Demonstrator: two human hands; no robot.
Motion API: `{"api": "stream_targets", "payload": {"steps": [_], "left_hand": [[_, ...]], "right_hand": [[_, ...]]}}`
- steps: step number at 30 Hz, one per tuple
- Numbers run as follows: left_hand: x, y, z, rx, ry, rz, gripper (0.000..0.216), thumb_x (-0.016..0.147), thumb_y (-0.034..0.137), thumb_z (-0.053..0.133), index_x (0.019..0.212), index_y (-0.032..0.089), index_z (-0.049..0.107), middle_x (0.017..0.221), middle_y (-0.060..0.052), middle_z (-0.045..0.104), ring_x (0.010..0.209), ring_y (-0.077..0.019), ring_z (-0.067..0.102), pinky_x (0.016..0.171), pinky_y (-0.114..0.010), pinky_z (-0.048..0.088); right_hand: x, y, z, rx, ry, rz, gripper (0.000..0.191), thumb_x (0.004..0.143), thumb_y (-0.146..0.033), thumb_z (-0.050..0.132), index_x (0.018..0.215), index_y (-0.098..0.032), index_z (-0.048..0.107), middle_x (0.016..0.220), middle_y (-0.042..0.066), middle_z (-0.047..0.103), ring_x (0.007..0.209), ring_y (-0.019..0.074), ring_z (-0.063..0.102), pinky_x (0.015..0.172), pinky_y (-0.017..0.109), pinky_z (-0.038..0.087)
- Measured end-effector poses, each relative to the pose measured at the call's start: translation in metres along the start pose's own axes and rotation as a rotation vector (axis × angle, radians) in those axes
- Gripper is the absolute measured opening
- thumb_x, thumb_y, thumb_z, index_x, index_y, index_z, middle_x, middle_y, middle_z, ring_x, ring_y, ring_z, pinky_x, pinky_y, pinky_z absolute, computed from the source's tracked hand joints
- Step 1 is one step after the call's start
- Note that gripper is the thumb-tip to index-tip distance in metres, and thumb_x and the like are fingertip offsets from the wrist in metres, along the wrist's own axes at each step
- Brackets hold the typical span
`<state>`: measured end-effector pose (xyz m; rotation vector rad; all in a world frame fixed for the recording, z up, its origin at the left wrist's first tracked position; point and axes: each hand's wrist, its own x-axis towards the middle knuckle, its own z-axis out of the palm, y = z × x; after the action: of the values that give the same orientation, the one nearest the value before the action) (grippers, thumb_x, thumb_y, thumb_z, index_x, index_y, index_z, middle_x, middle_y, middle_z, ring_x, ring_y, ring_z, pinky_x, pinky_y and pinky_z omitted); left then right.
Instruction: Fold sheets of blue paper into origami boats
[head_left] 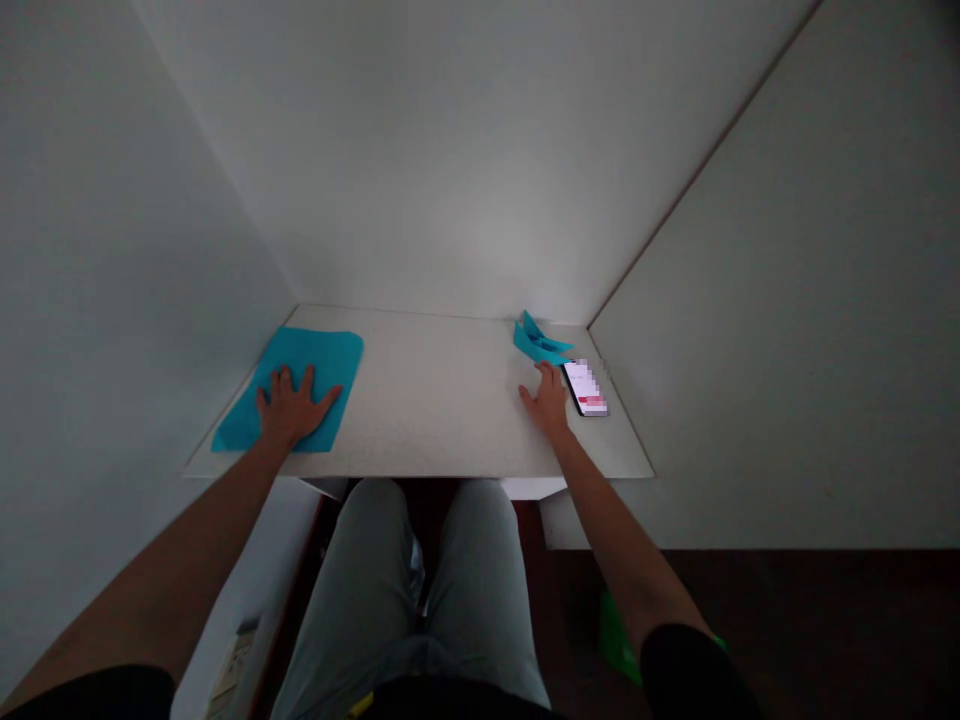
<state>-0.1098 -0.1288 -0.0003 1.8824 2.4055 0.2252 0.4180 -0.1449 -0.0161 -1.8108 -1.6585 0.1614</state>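
Note:
My left hand (291, 405) lies flat with fingers spread on a blue sheet of paper (322, 350) at the left end of the white desk (435, 400). Toward the right end, my right hand (549, 402) is over the desk top, its thumb held apart from the fingers and nothing seen in its grasp. Just beyond its fingertips sits a folded blue paper boat (538, 342); whether they touch it I cannot tell. Beside that hand, on its right, a phone (586, 388) lies face up with its screen lit, partly blurred.
White walls enclose the desk at the back (450, 200), the left and the right (787, 350). My knees (480, 540) are under the front edge. A green object (619, 640) is on the dark floor at the lower right, partly behind my right arm.

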Motion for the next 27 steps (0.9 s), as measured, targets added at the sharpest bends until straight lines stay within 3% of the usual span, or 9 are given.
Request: {"api": "stream_targets", "payload": {"steps": [3, 6, 12, 16, 20, 23, 27], "left_hand": [[0.001, -0.001, 0.001, -0.012, -0.001, 0.012, 0.101, 0.107, 0.077, 0.031, 0.181, 0.009, 0.038, 0.188, -0.031, 0.026, 0.178, -0.0503, 0.02, 0.139, -0.075, 0.018], [0.003, -0.003, 0.002, -0.01, -0.004, 0.02, 0.102, 0.105, 0.078, 0.031, 0.181, 0.01, 0.039, 0.188, -0.031, 0.026, 0.177, -0.0505, 0.02, 0.139, -0.076, 0.018], [0.004, -0.003, 0.002, 0.031, -0.015, 0.007, 0.098, 0.107, 0.076, 0.034, 0.181, 0.012, 0.038, 0.19, -0.029, 0.025, 0.178, -0.0487, 0.021, 0.138, -0.076, 0.02], [0.004, -0.001, 0.0, 0.05, -0.017, -0.003, 0.095, 0.109, 0.074, 0.035, 0.182, 0.013, 0.036, 0.191, -0.027, 0.023, 0.179, -0.0472, 0.019, 0.139, -0.074, 0.019], [0.003, 0.001, -0.002, 0.058, -0.039, -0.017, 0.094, 0.111, 0.075, 0.035, 0.184, 0.015, 0.033, 0.192, -0.025, 0.021, 0.18, -0.0449, 0.017, 0.14, -0.071, 0.019], [0.002, -0.001, -0.002, 0.06, -0.052, -0.026, 0.092, 0.111, 0.073, 0.039, 0.184, 0.017, 0.032, 0.193, -0.023, 0.018, 0.181, -0.0445, 0.013, 0.141, -0.072, 0.016], [0.006, 0.002, -0.007, -0.001, -0.055, -0.072, 0.087, 0.111, 0.064, 0.047, 0.18, 0.013, 0.039, 0.192, -0.024, 0.021, 0.18, -0.0463, 0.012, 0.141, -0.074, 0.011]], "right_hand": [[0.043, 0.001, 0.003, 0.148, 0.05, 0.099, 0.07, 0.094, -0.029, 0.067, 0.16, -0.016, 0.049, 0.172, 0.028, 0.043, 0.128, 0.0329, 0.069, 0.096, 0.047, 0.065], [0.074, 0.001, 0.013, 0.167, 0.079, 0.144, 0.073, 0.089, -0.03, 0.074, 0.156, -0.015, 0.051, 0.16, 0.027, 0.054, 0.133, 0.0352, 0.066, 0.102, 0.049, 0.066], [0.074, -0.005, 0.037, 0.162, 0.089, 0.155, 0.04, 0.093, -0.028, 0.069, 0.13, -0.015, 0.065, 0.14, 0.025, 0.064, 0.128, 0.0343, 0.065, 0.113, 0.052, 0.058], [0.065, -0.037, 0.061, 0.258, -0.009, -0.002, 0.021, 0.099, -0.035, 0.067, 0.114, -0.022, 0.071, 0.125, 0.015, 0.068, 0.1, 0.0257, 0.066, 0.099, 0.043, 0.06], [0.072, -0.081, 0.091, 0.498, -0.15, -0.274, 0.032, 0.106, -0.054, 0.062, 0.104, -0.025, 0.073, 0.111, 0.01, 0.068, 0.089, 0.0232, 0.062, 0.086, 0.039, 0.058], [0.085, -0.098, 0.107, 0.577, -0.199, -0.331, 0.037, 0.107, -0.059, 0.058, 0.099, -0.026, 0.071, 0.099, 0.008, 0.067, 0.09, 0.0253, 0.061, 0.089, 0.042, 0.056], [0.096, -0.095, 0.116, 0.614, -0.216, -0.305, 0.028, 0.101, -0.052, 0.063, 0.096, -0.025, 0.071, 0.094, 0.006, 0.067, 0.086, 0.0245, 0.059, 0.082, 0.04, 0.052]]}}
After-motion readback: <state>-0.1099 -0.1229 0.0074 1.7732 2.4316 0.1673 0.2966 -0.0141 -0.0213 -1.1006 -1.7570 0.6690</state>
